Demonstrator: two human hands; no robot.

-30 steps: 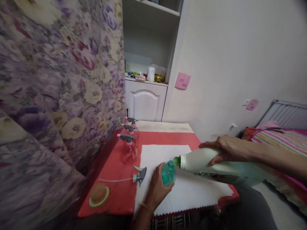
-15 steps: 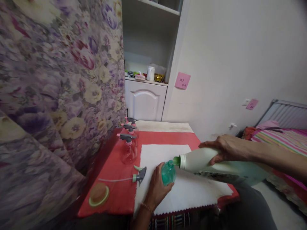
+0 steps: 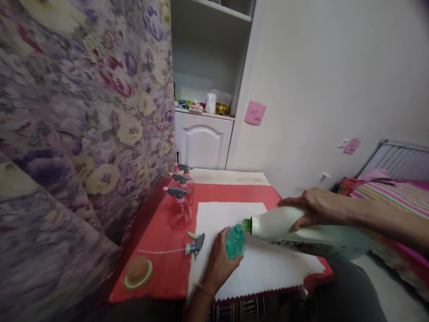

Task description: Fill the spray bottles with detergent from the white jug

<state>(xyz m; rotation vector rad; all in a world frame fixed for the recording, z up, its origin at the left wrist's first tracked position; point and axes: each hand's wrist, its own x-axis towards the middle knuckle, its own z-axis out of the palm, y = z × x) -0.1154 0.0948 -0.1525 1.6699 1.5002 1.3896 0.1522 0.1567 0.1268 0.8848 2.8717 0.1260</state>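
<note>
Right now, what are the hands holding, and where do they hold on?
The left hand holds the small green bottle around its body. The right hand grips the big pale bottle from above, behind its neck.

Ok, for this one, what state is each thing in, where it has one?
Green bottle: uncapped, held by the left hand; fill level unclear.
Large bottle: uncapped, tipped toward the green bottle, gripped by the right hand.
Loose spray head: detached, lying down.
Three pink-necked spray bottles: upright, spray heads on.
Round green-rimmed piece: lying loose.
Cabinet door: shut.
</note>
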